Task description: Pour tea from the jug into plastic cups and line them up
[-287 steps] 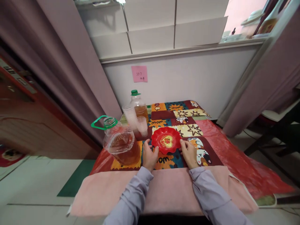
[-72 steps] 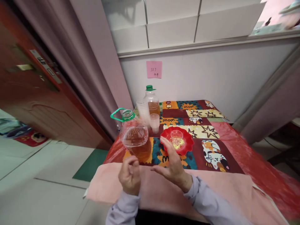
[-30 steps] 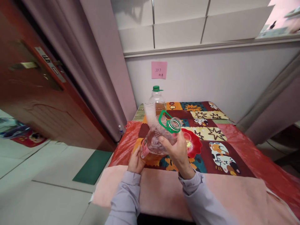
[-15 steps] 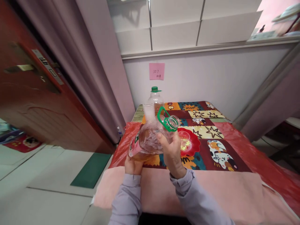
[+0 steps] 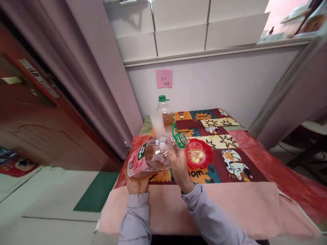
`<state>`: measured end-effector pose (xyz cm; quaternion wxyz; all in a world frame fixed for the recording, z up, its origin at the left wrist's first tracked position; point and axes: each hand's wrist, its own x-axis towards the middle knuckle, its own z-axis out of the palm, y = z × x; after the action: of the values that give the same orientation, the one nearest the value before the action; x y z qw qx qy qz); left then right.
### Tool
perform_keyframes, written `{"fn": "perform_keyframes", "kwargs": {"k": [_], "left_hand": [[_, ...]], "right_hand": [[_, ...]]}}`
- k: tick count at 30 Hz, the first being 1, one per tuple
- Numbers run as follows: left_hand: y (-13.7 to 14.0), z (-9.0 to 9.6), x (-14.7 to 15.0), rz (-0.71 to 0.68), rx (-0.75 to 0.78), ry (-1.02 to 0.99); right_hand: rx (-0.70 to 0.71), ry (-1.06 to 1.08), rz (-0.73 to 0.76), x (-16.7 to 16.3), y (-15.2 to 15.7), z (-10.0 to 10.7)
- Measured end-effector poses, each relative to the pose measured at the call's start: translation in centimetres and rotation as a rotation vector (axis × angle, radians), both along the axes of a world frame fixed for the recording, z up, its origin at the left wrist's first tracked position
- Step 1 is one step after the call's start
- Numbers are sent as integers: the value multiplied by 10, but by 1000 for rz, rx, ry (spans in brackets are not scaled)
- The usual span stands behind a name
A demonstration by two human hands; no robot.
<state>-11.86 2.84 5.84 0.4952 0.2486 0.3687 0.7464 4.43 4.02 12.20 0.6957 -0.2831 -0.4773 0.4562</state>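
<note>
A large clear plastic bottle (image 5: 158,153) with a pink label, amber liquid and a green neck handle lies tilted in the air, its uncapped mouth pointing right. My left hand (image 5: 138,185) is closed under its base, with part of the fingers hidden. Around the shoulder and neck my right hand (image 5: 179,167) is closed, thumb on top. Just right of the mouth sits a red scalloped plate (image 5: 208,154) with a clear cup (image 5: 196,147) on it. Behind the bottle stands a stack of clear plastic cups (image 5: 157,124).
A second bottle (image 5: 167,118) with a green cap stands upright at the back. Patterned mats (image 5: 236,165), a red sheet (image 5: 283,165) and a pink cloth (image 5: 237,207) cover the table. A wooden door (image 5: 58,136) and purple curtain (image 5: 102,85) are on the left.
Both hands have tipped the bottle closer to horizontal, with its mouth lower and its base to the left. My view has shifted slightly, and the plate shows more fully.
</note>
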Motion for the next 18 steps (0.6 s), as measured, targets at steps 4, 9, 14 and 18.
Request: {"fn": "perform_keyframes", "kwargs": {"k": [4,9,14,18], "left_hand": [[-1,-15,-6,55,31,-46],[1,-25,-11,48,-10,-74],[5,-27,-15,66,-26,-29],[7,-33,-19,134,-71,18]], "right_hand": [[-19,-47,-1,5,6,-9],[-32,-142,28,16,16,-16],[-14,-184,24,25,24,-32],[-29,-118,67,24,34,-51]]}}
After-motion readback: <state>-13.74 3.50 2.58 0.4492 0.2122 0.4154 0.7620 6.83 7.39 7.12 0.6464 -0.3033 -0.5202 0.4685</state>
